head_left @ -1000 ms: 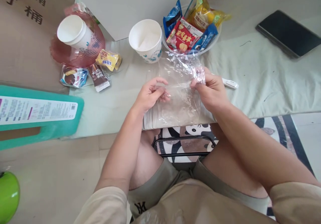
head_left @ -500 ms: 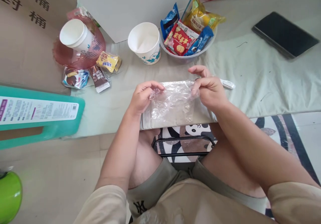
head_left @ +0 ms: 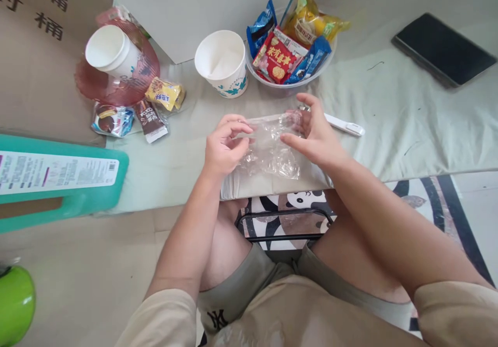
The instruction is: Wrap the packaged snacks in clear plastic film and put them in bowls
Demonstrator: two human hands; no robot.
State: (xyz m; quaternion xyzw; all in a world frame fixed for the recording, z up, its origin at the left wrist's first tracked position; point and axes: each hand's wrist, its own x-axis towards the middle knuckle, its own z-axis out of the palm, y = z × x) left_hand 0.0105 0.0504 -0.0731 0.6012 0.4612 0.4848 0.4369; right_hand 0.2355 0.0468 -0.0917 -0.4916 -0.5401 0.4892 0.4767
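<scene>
A clear, crinkled plastic bag is stretched between my hands over the front of the cloth-covered table. My left hand grips its left edge, fingers curled and thumb below. At the upper right corner, my right hand holds the bag with its inner fingers, while thumb and index finger stand wide apart. Just beyond my right hand lies a white-handled tool, its far part mostly hidden by the fingers. Behind the bag stand a white paper cup and a clear bowl of wrapped snacks.
Left, stacked paper cups lean in a reddish dish, with several wrapped snacks before it. A teal container sits on the table's left front. A black phone lies far right. A white box stands behind.
My right hand has spread its thumb and index finger and shifted up slightly. The bag hangs looser and more bunched. More of the white-handled tool shows.
</scene>
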